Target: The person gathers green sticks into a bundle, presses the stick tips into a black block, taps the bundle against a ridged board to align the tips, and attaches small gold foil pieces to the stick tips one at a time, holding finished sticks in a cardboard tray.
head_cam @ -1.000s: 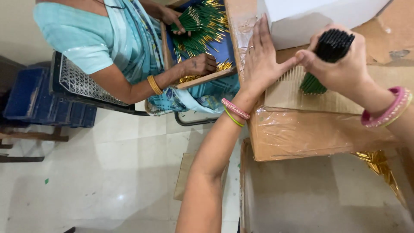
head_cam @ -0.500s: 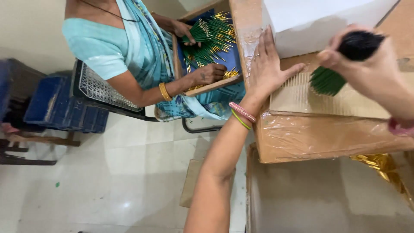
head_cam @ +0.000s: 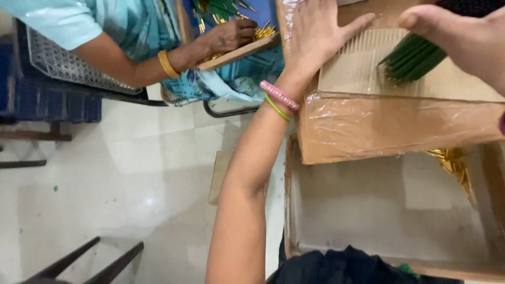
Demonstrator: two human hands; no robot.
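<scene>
**Green sticks held over a taped carton**

Green sticks, gathered in a tight bundle, are held in the right hand just above the ribbed card that lies on top of the carton. The fingers are closed round the bundle's upper end, which is cut off by the frame's edge, so the full grip cannot be told. The left hand is laid flat and open on the carton's top, just left of the ribbed card, with the fingers spread and nothing clasped in it; pink and green bangles are worn at the wrist.

The carton is wrapped in clear tape. Below it an open tray is seen, almost bare, with a few gold pieces lying in its far right corner. To the carton's left, a co-worker's hand is rested on a wooden board strewn with more green and gold pieces, an orange bangle at the wrist.

As judged from the pictures, the work is at an early or middle stage: one bundle has been gathered and is being squared or tapped against the ribbed card, none is seen set down finished near the carton, and loose pieces remain on the co-worker's board.
</scene>
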